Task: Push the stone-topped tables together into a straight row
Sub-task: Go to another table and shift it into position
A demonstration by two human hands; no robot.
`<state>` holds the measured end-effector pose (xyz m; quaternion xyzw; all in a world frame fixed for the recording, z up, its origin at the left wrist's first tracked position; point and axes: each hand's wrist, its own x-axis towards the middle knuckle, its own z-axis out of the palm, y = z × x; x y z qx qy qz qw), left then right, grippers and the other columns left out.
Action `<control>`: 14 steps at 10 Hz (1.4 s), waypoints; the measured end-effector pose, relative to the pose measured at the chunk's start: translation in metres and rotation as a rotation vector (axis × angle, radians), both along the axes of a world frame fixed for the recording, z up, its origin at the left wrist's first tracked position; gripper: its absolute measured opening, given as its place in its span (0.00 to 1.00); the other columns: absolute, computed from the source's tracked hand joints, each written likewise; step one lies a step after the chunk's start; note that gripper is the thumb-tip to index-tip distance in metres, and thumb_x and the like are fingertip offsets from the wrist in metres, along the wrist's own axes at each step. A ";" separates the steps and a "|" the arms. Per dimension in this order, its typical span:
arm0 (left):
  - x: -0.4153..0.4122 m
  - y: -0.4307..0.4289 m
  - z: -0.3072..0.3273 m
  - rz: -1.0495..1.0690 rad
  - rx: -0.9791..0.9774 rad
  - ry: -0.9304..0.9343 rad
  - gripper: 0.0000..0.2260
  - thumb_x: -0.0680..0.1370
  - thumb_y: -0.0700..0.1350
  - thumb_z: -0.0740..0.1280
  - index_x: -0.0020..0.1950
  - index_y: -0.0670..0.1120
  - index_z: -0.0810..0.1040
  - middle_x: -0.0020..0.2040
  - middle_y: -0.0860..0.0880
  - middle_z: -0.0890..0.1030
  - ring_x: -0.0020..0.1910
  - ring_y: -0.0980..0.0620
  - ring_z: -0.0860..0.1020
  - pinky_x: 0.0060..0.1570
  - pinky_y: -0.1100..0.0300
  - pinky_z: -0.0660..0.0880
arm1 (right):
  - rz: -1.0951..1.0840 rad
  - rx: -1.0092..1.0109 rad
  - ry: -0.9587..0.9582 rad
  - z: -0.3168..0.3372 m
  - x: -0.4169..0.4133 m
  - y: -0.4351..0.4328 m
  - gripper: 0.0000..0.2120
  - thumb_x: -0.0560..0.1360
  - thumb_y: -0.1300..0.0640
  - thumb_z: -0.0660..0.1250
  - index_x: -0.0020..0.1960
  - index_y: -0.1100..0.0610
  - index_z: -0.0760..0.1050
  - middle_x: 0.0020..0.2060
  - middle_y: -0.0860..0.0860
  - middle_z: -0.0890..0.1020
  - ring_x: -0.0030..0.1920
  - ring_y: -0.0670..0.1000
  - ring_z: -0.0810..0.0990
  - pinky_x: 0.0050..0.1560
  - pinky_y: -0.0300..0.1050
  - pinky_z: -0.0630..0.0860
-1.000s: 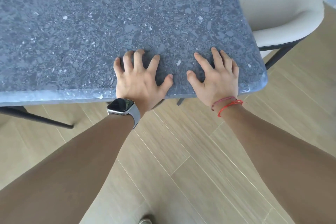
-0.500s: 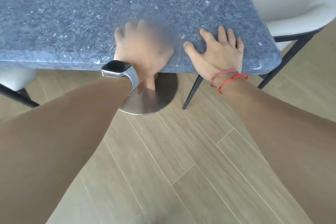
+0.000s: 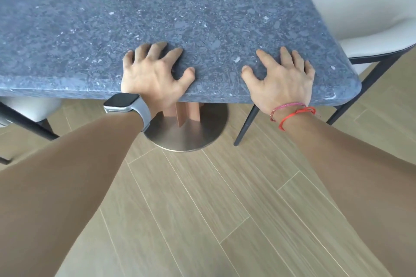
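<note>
The wood-plank floor [image 3: 225, 209] fills the lower part of the view, its boards laid on a slant. Above it, most of the upper view is taken up by the desk [image 3: 180, 7], a thick grey-blue stone top speckled with pale chips, seen from its near edge, with its rounded near right corner at the right. Only this one stone top is seen; whether another stands against it cannot be told. A cream upholstered chair [image 3: 360, 11] is set just beside the desk's right edge, its dark legs reaching the floor under the near right corner. Part of a second pale seat [image 3: 33, 108] on dark legs is seen under the near edge at the left. Beneath the middle of the near edge, a round brushed-metal base [image 3: 186, 132] rests on the floor, and a reddish-brown column [image 3: 184, 112] rises from it to the underside of the top.

Two bare forearms are stretched from the bottom corners to the near edge. The left hand [image 3: 150, 76] is laid palm down over the near edge, near its middle, fingers spread and slightly curled on the stone; the grip is open and nothing is clasped. The right hand [image 3: 281, 81] is laid the same way close to the near right corner, fingers splayed flat, likewise clasping nothing. A grey-banded watch [image 3: 126, 102] is worn on the left wrist, and red string bracelets [image 3: 292, 112] on the right.
</note>
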<state>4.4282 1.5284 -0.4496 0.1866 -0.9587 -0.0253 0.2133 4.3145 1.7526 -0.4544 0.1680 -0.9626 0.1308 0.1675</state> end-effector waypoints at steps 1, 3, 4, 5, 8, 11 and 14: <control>-0.001 0.002 -0.001 0.006 0.014 0.012 0.28 0.76 0.69 0.54 0.69 0.57 0.76 0.71 0.48 0.75 0.71 0.39 0.70 0.71 0.39 0.61 | 0.001 -0.006 0.000 -0.001 0.000 0.000 0.31 0.73 0.30 0.52 0.71 0.40 0.73 0.74 0.58 0.70 0.76 0.61 0.63 0.75 0.64 0.54; 0.000 0.002 0.004 -0.003 0.018 -0.014 0.29 0.76 0.68 0.53 0.70 0.55 0.75 0.72 0.48 0.74 0.71 0.39 0.69 0.72 0.39 0.61 | 0.003 -0.018 0.012 -0.002 -0.003 -0.002 0.30 0.73 0.31 0.52 0.69 0.41 0.75 0.73 0.60 0.71 0.75 0.63 0.65 0.74 0.66 0.55; -0.002 0.001 0.005 0.000 0.025 -0.025 0.29 0.77 0.68 0.53 0.71 0.55 0.75 0.72 0.48 0.74 0.72 0.39 0.69 0.72 0.39 0.61 | 0.007 -0.019 0.020 -0.001 -0.005 -0.002 0.30 0.72 0.32 0.52 0.68 0.42 0.76 0.72 0.61 0.72 0.74 0.64 0.66 0.73 0.67 0.56; -0.003 0.004 0.005 0.005 0.028 -0.024 0.29 0.76 0.67 0.53 0.71 0.54 0.75 0.73 0.48 0.74 0.72 0.39 0.69 0.72 0.39 0.61 | 0.014 -0.010 0.012 0.000 -0.007 -0.001 0.31 0.72 0.31 0.52 0.69 0.42 0.76 0.72 0.61 0.72 0.74 0.64 0.65 0.74 0.67 0.55; -0.024 0.013 0.005 0.032 0.030 -0.039 0.30 0.76 0.67 0.53 0.71 0.53 0.75 0.73 0.48 0.74 0.72 0.39 0.69 0.73 0.39 0.61 | 0.038 -0.012 0.005 0.000 -0.034 0.005 0.30 0.73 0.32 0.53 0.69 0.41 0.75 0.73 0.60 0.71 0.75 0.62 0.64 0.75 0.65 0.55; -0.047 0.022 0.007 0.057 0.026 -0.030 0.30 0.76 0.66 0.52 0.70 0.53 0.76 0.71 0.47 0.75 0.70 0.38 0.70 0.72 0.38 0.62 | 0.063 -0.037 0.004 0.002 -0.063 0.010 0.30 0.73 0.33 0.53 0.70 0.41 0.75 0.74 0.58 0.71 0.76 0.61 0.64 0.75 0.64 0.54; -0.059 0.028 0.008 0.079 0.025 -0.042 0.30 0.76 0.66 0.52 0.69 0.53 0.76 0.71 0.47 0.75 0.69 0.38 0.71 0.71 0.38 0.63 | 0.086 -0.050 0.001 0.002 -0.079 0.012 0.29 0.73 0.33 0.53 0.69 0.41 0.75 0.73 0.58 0.72 0.75 0.61 0.65 0.75 0.64 0.55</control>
